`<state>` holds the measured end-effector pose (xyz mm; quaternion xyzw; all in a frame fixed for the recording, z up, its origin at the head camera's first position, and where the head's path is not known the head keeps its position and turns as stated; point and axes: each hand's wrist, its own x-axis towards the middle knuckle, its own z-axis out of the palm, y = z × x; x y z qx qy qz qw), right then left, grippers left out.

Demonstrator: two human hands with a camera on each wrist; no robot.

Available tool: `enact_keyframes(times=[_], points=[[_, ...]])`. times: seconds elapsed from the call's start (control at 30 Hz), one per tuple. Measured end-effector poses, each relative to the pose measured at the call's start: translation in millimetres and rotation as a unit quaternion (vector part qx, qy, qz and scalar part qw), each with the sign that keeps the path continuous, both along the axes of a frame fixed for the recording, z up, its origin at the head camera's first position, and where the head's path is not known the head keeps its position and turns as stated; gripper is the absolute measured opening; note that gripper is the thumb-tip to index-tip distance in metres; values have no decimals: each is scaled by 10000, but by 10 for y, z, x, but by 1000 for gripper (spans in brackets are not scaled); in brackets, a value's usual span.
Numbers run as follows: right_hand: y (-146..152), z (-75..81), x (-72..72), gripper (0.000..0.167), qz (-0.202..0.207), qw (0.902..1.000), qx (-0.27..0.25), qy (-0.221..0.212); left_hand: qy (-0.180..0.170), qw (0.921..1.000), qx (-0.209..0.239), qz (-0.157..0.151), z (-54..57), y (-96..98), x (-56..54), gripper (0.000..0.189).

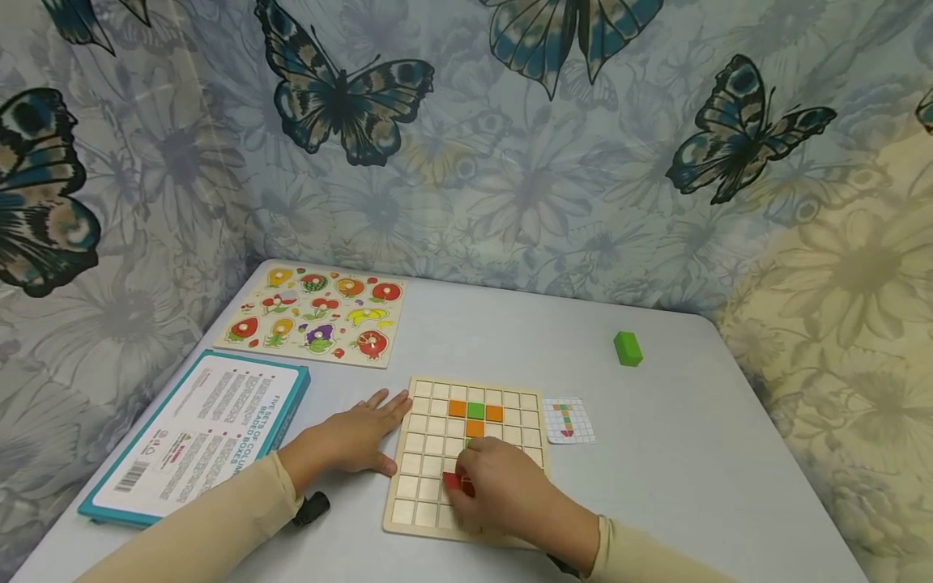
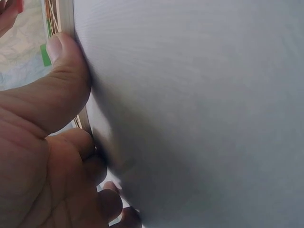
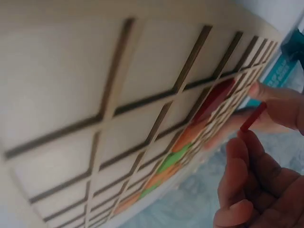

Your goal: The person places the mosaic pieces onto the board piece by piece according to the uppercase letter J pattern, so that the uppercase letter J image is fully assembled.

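My right hand (image 1: 503, 490) pinches a thin red tile (image 3: 254, 116) between thumb and fingertips, above the lower part of a wooden grid board (image 1: 419, 465). Orange and green tiles lie in the board's squares, among them a green tile (image 1: 475, 410) between two orange ones. Another red tile (image 3: 213, 100) sits in a square beyond the orange and green run, seen in the right wrist view. My left hand (image 1: 357, 437) rests on the table with fingers spread, its thumb and fingertips touching the board's left edge. Some squares are hidden under the right hand.
Right of the board lies a small pattern card (image 1: 568, 420). Farther right stands a green block (image 1: 628, 349). A fruit puzzle board (image 1: 313, 316) lies at the back left, with a teal-edged box (image 1: 197, 433) in front of it. A black object (image 1: 312, 508) shows by the left wrist.
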<state>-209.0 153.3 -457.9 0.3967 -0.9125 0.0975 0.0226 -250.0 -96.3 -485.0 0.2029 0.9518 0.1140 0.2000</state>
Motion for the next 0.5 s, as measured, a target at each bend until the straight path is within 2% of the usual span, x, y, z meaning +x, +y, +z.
enact_keyframes(times=[0.17,0.33,0.5], points=[[-62,-68,35,22,99,9996,169,-195,22,9999,-100,-12,-7,7,2,100],[-53,-117,52,25,73,9993,344,-128,35,9998,-203,-9,6,6,-5,101],[-60,-103,30,23,85,9986,528,-36,60,9998,-203,-6,-9,10,-10,102]])
